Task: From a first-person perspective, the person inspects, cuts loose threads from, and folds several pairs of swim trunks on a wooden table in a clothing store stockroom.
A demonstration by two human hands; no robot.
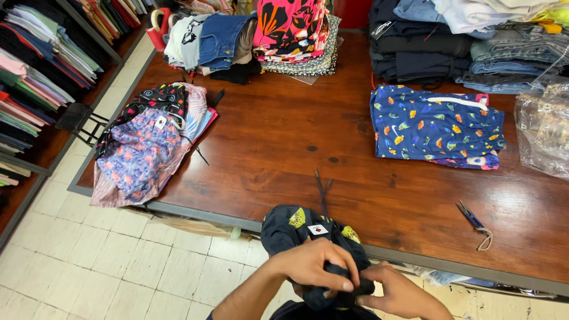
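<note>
**Dark shorts gripped in both hands at the near edge of the worktop**

Both hands meet at the bottom of the view, just off the near edge of the worktop [284, 136]. Left hand [317, 264]: fingers curled shut over a bunched fold of the dark shorts [296, 225], knuckles up. Right hand [400, 293]: fingers closed on the same bunch from the other side, touching the left hand. The shorts, navy with yellow-green fruit print and a small white tag, rise from the fingers toward the worktop edge; their top part laps over that edge, and a dark drawstring [322, 189] trails from them farther onto the wood. Long axis runs from the hands away toward the worktop's middle. Neither hand is clearly nearer; both hold the cloth.

Relative to the shorts: open wood lies straight ahead. Blue snips [472, 218] rest to the right, near the same edge and well apart. Folded blue print shorts [435, 127] lie farther right and beyond. A purple-pink pile [148, 148] overhangs the worktop's left edge. Stacked clothes [296, 35] line the far edge. Tiled floor [89, 261] lies to the left, below the edge.
</note>
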